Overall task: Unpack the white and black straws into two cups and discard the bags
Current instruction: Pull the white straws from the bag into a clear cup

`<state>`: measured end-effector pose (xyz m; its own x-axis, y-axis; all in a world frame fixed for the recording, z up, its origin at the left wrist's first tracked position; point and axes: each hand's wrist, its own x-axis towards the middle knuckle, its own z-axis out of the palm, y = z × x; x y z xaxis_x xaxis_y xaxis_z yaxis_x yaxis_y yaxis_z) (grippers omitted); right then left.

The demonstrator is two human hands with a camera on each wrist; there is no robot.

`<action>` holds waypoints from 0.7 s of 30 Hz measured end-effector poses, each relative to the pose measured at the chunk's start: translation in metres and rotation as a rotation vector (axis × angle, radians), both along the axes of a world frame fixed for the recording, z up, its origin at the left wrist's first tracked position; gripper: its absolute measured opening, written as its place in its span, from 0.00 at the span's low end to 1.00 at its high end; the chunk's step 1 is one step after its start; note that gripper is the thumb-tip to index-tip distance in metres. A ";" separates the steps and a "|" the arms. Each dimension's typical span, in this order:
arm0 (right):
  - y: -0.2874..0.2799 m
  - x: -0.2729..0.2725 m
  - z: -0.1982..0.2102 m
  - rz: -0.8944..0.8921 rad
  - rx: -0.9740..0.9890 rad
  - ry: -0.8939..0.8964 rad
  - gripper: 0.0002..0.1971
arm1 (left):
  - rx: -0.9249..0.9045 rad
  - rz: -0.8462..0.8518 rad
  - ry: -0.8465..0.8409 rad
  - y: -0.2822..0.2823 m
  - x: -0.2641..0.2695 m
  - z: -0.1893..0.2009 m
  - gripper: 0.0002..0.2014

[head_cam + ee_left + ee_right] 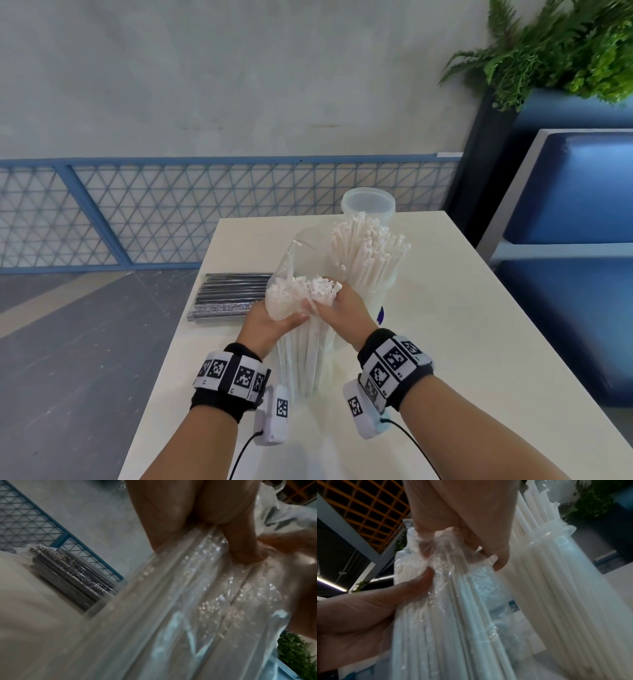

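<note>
A clear bag of white straws stands upright on the white table. My left hand grips the bag from the left just below the straw tops. My right hand pinches the gathered plastic and straw tops from the right; in the right wrist view the right hand's fingers curl round the bag. Behind stands a clear cup filled with white straws. An empty clear cup stands further back. A sealed bag of black straws lies flat at the left, also in the left wrist view as the black straw bag.
The table's left edge runs close beside the black straws, with grey floor below. A blue mesh railing crosses behind the table. A blue bench and a green plant stand at the right.
</note>
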<state>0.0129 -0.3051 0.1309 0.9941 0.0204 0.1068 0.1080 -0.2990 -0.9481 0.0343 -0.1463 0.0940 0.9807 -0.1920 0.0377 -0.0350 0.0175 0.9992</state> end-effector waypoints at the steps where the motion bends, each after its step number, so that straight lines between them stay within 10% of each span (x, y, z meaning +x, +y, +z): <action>1: 0.001 0.000 -0.001 -0.018 0.013 0.004 0.08 | 0.007 0.001 -0.002 -0.001 0.000 0.000 0.16; 21: -0.005 -0.005 0.024 -0.128 0.436 -0.069 0.12 | 0.111 -0.027 -0.055 -0.006 -0.002 0.007 0.18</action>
<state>0.0074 -0.3104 0.1546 0.9759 -0.1635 0.1445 0.1638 0.1115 -0.9802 0.0325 -0.1527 0.1014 0.9722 -0.2242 0.0680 -0.0903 -0.0910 0.9917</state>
